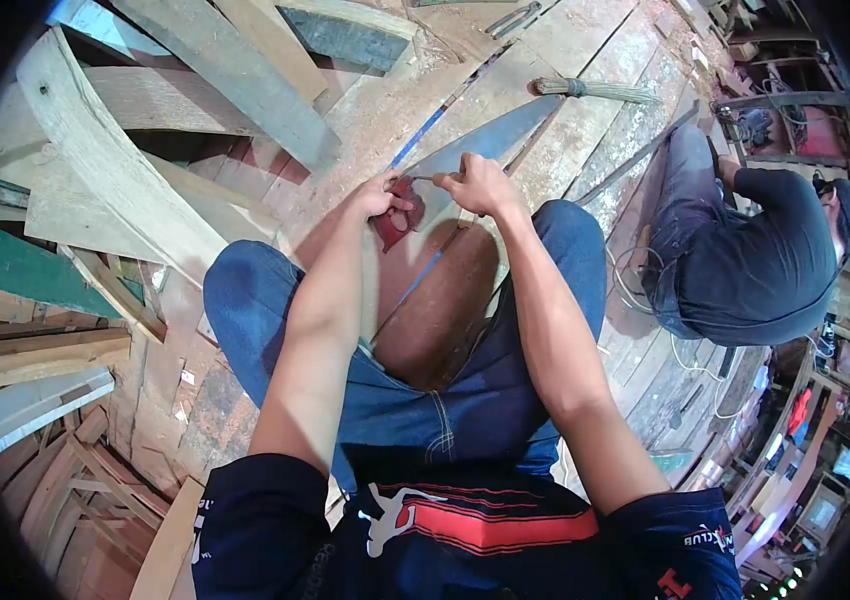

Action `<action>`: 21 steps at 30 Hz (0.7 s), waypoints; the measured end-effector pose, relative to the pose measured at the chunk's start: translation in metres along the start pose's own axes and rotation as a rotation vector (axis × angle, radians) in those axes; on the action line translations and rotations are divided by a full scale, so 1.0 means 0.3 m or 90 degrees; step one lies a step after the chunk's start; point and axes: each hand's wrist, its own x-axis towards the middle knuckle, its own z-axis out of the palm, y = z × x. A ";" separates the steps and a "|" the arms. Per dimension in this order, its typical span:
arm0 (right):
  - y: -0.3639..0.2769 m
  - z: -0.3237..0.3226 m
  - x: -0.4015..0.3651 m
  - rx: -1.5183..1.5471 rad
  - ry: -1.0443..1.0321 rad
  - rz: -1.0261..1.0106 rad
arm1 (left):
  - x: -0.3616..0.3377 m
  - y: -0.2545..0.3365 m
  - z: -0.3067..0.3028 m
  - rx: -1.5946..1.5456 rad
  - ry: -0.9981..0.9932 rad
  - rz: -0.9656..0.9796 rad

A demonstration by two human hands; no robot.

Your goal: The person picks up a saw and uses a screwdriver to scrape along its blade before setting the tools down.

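"Any lettering to read?"
"The wearer's right sleeve point(660, 540) shows 'CLUB', after letters I can't quite make out."
"The left sleeve point(260, 520)?"
"White marks there, seemingly letters, too skewed to read."

Worn planks form the floor point(585, 50) beneath the fingers point(457, 188); timber boards point(115, 165) heap to their left; a cluttered rack point(795, 103) stands far right of them; tiny lights point(792, 583) glow below it.
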 end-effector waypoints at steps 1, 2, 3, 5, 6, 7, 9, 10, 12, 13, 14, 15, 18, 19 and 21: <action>0.002 -0.001 0.001 0.003 -0.006 0.004 | -0.003 0.004 0.002 0.001 0.000 -0.004; 0.003 -0.004 0.004 0.007 -0.011 0.008 | -0.007 0.008 0.002 -0.015 -0.003 -0.006; 0.004 -0.004 0.006 0.011 -0.017 0.012 | -0.008 0.004 -0.001 -0.030 -0.006 -0.008; 0.004 -0.002 0.008 0.022 -0.020 0.014 | -0.006 0.000 -0.006 -0.056 -0.009 -0.007; 0.006 -0.001 0.008 0.027 -0.021 0.016 | -0.002 -0.007 -0.006 -0.065 -0.009 -0.004; 0.007 0.001 0.009 0.026 -0.020 0.017 | 0.003 -0.013 -0.006 -0.075 -0.009 -0.001; 0.007 0.003 0.013 0.025 -0.016 0.018 | 0.007 -0.013 -0.004 -0.026 -0.004 0.000; 0.007 0.004 0.014 0.026 -0.009 0.020 | 0.003 -0.006 -0.003 -0.001 -0.002 0.000; 0.008 0.006 0.014 0.029 0.004 0.024 | 0.005 -0.009 -0.002 -0.018 -0.004 0.008; 0.008 0.006 0.015 0.031 0.009 0.022 | 0.008 -0.013 -0.002 -0.027 -0.005 0.012; 0.008 0.006 0.018 0.033 0.014 0.021 | 0.011 -0.017 -0.003 -0.020 -0.004 0.010; 0.011 0.008 0.021 0.035 0.019 0.019 | 0.008 -0.017 -0.003 -0.014 -0.004 0.008; 0.010 0.005 0.023 0.058 0.026 0.031 | 0.018 -0.026 -0.009 -0.014 -0.007 0.010; 0.005 -0.003 0.019 0.075 0.021 0.046 | 0.031 -0.039 -0.013 -0.018 -0.010 0.012; -0.005 -0.020 0.010 0.110 0.010 0.077 | 0.044 -0.055 -0.017 -0.012 -0.012 0.019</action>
